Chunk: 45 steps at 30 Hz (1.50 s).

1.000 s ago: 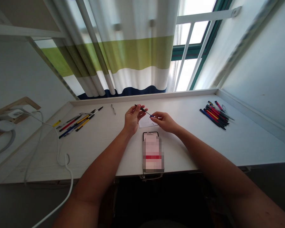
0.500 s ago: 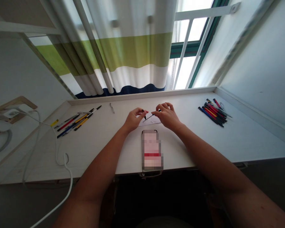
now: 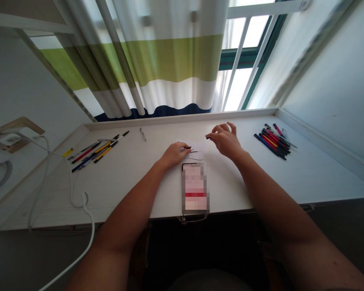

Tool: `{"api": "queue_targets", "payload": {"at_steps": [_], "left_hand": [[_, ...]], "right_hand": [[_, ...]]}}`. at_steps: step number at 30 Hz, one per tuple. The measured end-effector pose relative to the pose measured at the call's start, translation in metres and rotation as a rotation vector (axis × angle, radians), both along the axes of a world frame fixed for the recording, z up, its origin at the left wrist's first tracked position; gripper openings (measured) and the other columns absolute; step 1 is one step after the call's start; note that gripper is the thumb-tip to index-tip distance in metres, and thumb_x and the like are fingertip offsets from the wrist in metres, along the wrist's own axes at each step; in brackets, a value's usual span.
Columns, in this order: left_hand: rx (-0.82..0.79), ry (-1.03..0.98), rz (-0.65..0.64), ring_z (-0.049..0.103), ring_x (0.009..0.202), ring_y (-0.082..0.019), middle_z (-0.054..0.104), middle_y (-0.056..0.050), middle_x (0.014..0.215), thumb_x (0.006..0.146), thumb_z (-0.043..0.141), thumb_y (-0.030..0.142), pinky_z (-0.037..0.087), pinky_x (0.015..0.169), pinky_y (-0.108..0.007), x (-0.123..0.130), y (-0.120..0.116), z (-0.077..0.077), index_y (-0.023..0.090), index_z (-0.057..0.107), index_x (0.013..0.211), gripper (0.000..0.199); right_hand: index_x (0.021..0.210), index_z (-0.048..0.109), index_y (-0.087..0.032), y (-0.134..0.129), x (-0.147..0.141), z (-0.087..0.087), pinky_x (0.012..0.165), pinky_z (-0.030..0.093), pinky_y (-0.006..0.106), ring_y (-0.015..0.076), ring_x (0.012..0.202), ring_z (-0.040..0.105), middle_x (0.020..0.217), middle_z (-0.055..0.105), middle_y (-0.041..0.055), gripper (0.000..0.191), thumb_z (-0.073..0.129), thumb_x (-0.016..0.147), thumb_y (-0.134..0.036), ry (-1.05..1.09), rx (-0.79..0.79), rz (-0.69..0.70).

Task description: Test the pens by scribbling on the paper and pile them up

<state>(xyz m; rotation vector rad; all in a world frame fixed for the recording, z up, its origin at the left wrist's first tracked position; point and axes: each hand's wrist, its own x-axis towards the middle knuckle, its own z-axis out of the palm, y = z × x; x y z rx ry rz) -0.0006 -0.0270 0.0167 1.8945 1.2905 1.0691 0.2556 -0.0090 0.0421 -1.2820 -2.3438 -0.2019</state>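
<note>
My left hand (image 3: 173,155) rests low over the desk at the left side of a small white paper (image 3: 197,155), its fingers closed on a small dark item, perhaps a pen cap. A thin dark refill or pen tip (image 3: 194,151) shows beside those fingertips, over the paper. Raised to the right of the paper, my right hand (image 3: 226,140) pinches a dark pen (image 3: 208,138); most of the pen is hidden by the hand. Just below the paper lies a phone (image 3: 194,189) with a pink, blurred screen.
Several pens lie in a bunch on the desk's left (image 3: 98,152), and a bundle of red, black and blue pens (image 3: 273,141) at the right. A single clear pen (image 3: 142,134) lies behind my left hand. A white cable (image 3: 89,226) hangs over the left front edge.
My hands have moved apart: the right one went rightward and up, away from the paper, while the left one lowered toward it. The view has shifted slightly.
</note>
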Motion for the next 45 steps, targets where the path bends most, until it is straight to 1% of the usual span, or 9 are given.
{"api": "queue_targets", "payload": {"at_steps": [8, 13, 19, 25, 33, 38, 41, 43, 45], "left_hand": [[-0.043, -0.47, 0.334, 0.068, 0.085, -0.022, 0.073, -0.006, 0.084, 0.083, 0.081, 0.032, 0.054, 0.088, -0.036, -0.02, 0.013, 0.007, 0.018, 0.076, 0.084, 0.014], [-0.112, -0.285, 0.447, 0.066, 0.075, -0.021, 0.069, -0.005, 0.076, 0.074, 0.081, 0.02, 0.053, 0.084, -0.038, -0.046, 0.023, -0.001, 0.019, 0.069, 0.074, 0.012], [-0.004, 0.103, 0.335, 0.06, 0.104, -0.035, 0.069, -0.01, 0.082, 0.067, 0.079, 0.014, 0.045, 0.105, -0.051, -0.053, 0.023, -0.005, 0.022, 0.072, 0.07, 0.011], [0.106, 0.276, -0.022, 0.052, 0.12, -0.036, 0.074, -0.008, 0.113, 0.079, 0.078, 0.033, 0.031, 0.117, -0.058, -0.039, 0.016, -0.002, 0.028, 0.082, 0.081, 0.006], [0.113, 0.327, -0.109, 0.05, 0.12, -0.038, 0.074, -0.009, 0.107, 0.077, 0.08, 0.031, 0.026, 0.118, -0.059, -0.042, 0.016, 0.005, 0.027, 0.08, 0.072, 0.006], [0.161, 0.254, -0.011, 0.053, 0.12, -0.036, 0.075, -0.01, 0.107, 0.084, 0.074, 0.037, 0.031, 0.117, -0.055, -0.062, 0.021, 0.005, 0.026, 0.079, 0.081, 0.013], [0.213, 0.188, 0.18, 0.056, 0.119, -0.034, 0.074, -0.012, 0.11, 0.095, 0.058, 0.038, 0.037, 0.116, -0.051, -0.078, 0.028, -0.002, 0.023, 0.077, 0.091, 0.024], [0.186, 0.173, 0.285, 0.057, 0.118, -0.033, 0.072, -0.014, 0.112, 0.094, 0.057, 0.034, 0.038, 0.116, -0.05, -0.087, 0.033, -0.007, 0.021, 0.075, 0.094, 0.022], [0.139, 0.182, 0.322, 0.057, 0.12, -0.034, 0.071, -0.014, 0.114, 0.09, 0.061, 0.032, 0.039, 0.116, -0.051, -0.091, 0.035, -0.012, 0.02, 0.074, 0.097, 0.019]], "right_hand": [[0.119, 0.078, -0.022, 0.0, -0.013, -0.015, 0.112, 0.03, 0.057, 0.0349, 0.116, 0.06, 0.114, 0.074, 0.0147, 0.031, 0.054, 0.1, -0.027, -0.079, -0.266, 0.033], [0.134, 0.072, -0.023, -0.002, -0.02, -0.016, 0.11, 0.034, 0.055, 0.0348, 0.122, 0.056, 0.127, 0.068, 0.0152, 0.038, 0.057, 0.101, -0.033, -0.006, -0.236, 0.057], [0.1, 0.082, -0.024, 0.004, -0.033, -0.018, 0.106, 0.035, 0.049, 0.0304, 0.113, 0.057, 0.116, 0.07, 0.0118, 0.024, 0.059, 0.1, -0.029, 0.016, -0.258, 0.156], [0.096, 0.08, -0.023, 0.008, -0.032, -0.02, 0.106, 0.034, 0.048, 0.0295, 0.111, 0.059, 0.113, 0.072, 0.0109, 0.022, 0.059, 0.098, -0.024, 0.029, -0.29, 0.123], [0.095, 0.078, -0.022, 0.005, -0.035, -0.022, 0.111, 0.034, 0.051, 0.032, 0.12, 0.055, 0.121, 0.069, 0.0124, 0.018, 0.06, 0.097, -0.019, -0.052, -0.18, 0.128], [0.102, 0.078, -0.023, 0.015, -0.019, -0.025, 0.11, 0.038, 0.05, 0.0306, 0.118, 0.059, 0.122, 0.07, 0.0115, 0.025, 0.054, 0.102, -0.031, 0.101, -0.219, 0.119], [0.118, 0.076, -0.02, 0.03, 0.011, -0.032, 0.109, 0.041, 0.048, 0.0302, 0.119, 0.062, 0.125, 0.071, 0.0136, 0.04, 0.041, 0.107, -0.035, 0.249, -0.188, -0.036], [0.123, 0.075, -0.018, 0.04, 0.033, -0.039, 0.11, 0.042, 0.049, 0.0315, 0.123, 0.062, 0.129, 0.072, 0.0152, 0.041, 0.04, 0.105, -0.029, 0.266, -0.19, -0.18], [0.123, 0.076, -0.018, 0.047, 0.048, -0.046, 0.111, 0.044, 0.047, 0.0309, 0.125, 0.063, 0.133, 0.071, 0.0145, 0.039, 0.045, 0.101, -0.026, 0.229, -0.24, -0.193]]}}
